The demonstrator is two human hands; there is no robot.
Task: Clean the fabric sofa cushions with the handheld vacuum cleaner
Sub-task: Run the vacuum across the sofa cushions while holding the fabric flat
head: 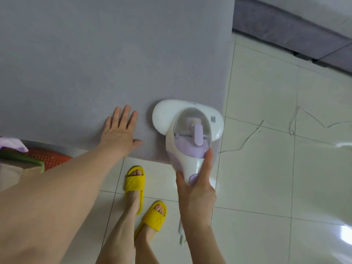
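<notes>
1. Vacuum cleaner (188, 134), white and lilac glossy plastic with a clear domed dust cup and a broad rounded head, lies flat on the grey sofa cushion (95, 63) at its near right corner, the head reaching past the cushion's edge.
2. Its tapered handle is gripped by the right hand (196, 189), index finger stretched along the top and thumb wrapped round the left side; the end of the handle is hidden under the palm.
3. Just left of the head, apart from it, the left hand (119, 133) lies flat on the fine-woven fabric, fingers straight and slightly spread.
4. Below the hands, two feet in yellow soft slippers (134, 179) stand on glossy pale floor tiles (266, 168).
5. Right of the vacuum a thin cord (249, 138) trails over the tiles.
6. Far left, an orange perforated basket (47, 158) is cut off and partly covered.
</notes>
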